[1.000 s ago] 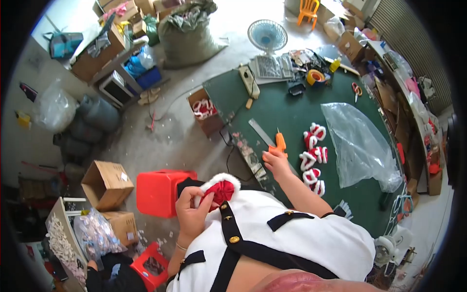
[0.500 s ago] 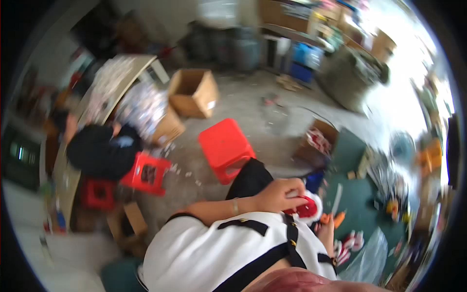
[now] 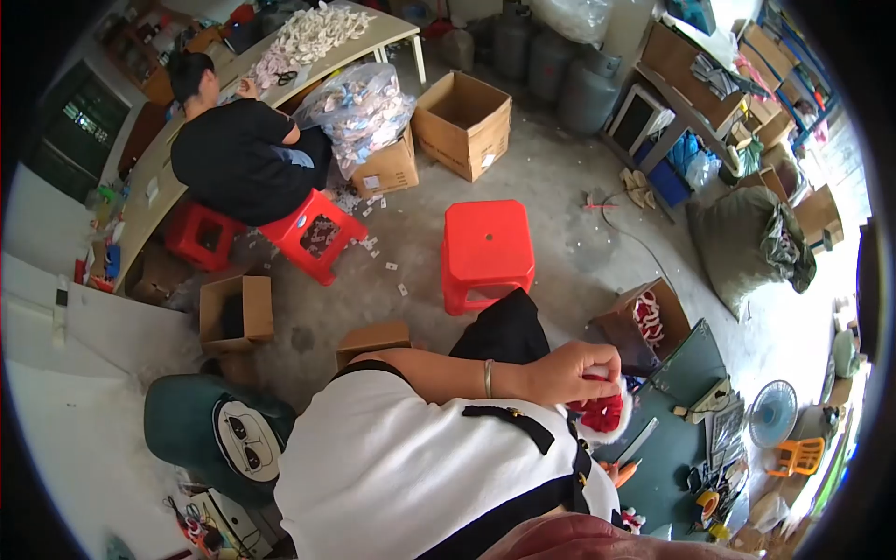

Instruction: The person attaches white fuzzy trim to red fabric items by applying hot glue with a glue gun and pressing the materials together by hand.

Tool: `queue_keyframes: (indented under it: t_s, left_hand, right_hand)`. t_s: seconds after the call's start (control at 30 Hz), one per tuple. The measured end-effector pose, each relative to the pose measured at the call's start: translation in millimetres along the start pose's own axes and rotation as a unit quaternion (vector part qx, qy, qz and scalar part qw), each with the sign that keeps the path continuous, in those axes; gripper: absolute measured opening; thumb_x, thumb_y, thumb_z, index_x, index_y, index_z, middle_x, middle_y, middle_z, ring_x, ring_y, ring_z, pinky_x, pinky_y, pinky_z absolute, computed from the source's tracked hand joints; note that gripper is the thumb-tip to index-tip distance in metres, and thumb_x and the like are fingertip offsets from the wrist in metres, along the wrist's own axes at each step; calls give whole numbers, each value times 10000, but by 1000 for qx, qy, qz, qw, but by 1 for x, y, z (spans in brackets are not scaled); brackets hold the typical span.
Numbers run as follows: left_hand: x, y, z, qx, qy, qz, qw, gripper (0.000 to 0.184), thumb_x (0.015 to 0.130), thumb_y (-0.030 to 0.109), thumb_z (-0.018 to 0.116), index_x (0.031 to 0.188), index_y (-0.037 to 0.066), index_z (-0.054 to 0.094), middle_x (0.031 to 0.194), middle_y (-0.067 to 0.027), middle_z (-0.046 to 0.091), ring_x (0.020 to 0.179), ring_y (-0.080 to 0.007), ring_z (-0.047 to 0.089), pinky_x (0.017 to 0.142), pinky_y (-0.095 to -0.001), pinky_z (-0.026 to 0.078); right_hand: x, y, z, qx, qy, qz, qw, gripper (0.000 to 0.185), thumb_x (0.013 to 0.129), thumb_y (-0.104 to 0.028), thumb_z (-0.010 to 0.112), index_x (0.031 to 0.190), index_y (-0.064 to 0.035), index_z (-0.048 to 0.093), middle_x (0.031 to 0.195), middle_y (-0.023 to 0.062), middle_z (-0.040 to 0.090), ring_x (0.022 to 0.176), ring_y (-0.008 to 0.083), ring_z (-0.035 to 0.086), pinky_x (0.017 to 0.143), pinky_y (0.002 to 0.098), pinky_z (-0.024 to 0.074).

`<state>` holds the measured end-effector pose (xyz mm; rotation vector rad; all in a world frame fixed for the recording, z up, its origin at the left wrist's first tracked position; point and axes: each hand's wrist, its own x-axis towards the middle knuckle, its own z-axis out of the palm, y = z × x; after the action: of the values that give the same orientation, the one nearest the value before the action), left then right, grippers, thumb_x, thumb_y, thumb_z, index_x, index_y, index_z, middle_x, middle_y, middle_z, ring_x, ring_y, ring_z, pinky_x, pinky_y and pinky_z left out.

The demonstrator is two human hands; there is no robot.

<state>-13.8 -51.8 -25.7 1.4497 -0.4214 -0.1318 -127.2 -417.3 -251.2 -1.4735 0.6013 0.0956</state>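
Observation:
My left hand, with a bracelet at its wrist, is closed in a pinch at the top of a small red plush piece with white fluffy trim. This piece looks like a little Santa hat and is partly hidden by my fingers. Just below it, my right hand is mostly covered by my white shirt. An orange tool shows at its fingers; its exact kind is not clear. A pale flat strip lies on the green table beside the hands.
A red stool stands ahead. A box of red-and-white pieces is by the table. Tools and tape lie at its right, near a fan. Another person sits at a long table at far left, near cartons.
My view has shifted, so the room sits differently in the frame and is sharper. My left hand keeps its pinch on the red piece. My right hand is now more hidden by the shirt.

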Motion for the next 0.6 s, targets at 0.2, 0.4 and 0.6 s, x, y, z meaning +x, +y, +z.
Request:
queue_keyframes:
  t_s: [0.2,0.4,0.6]
  left_hand:
    - [4,1,-24,-99,59,-145,983,144,835,69,662,902,66,535,807,14,575,762,-53,571,669,-212,485]
    - [6,5,-14,-54,33,-49,997,340,793,36,696,1021,55,445,869,-29,598,796,-73,580,709,-216,478]
    - [3,25,5,-75,-56,-95,991,448,774,8,701,1081,51,378,893,-70,610,811,-92,579,717,-225,473]
  right_hand:
    - [13,4,-18,332,35,-8,942,233,864,-116,599,1081,-52,543,1050,84,610,982,202,581,764,272,502]
    - [-55,-150,75,323,100,-206,918,307,884,11,503,1189,-21,491,1095,122,535,859,183,553,765,297,490]
    - [-89,-206,118,253,-199,-195,927,296,840,-200,601,1089,-61,522,994,145,565,799,152,537,668,283,428]
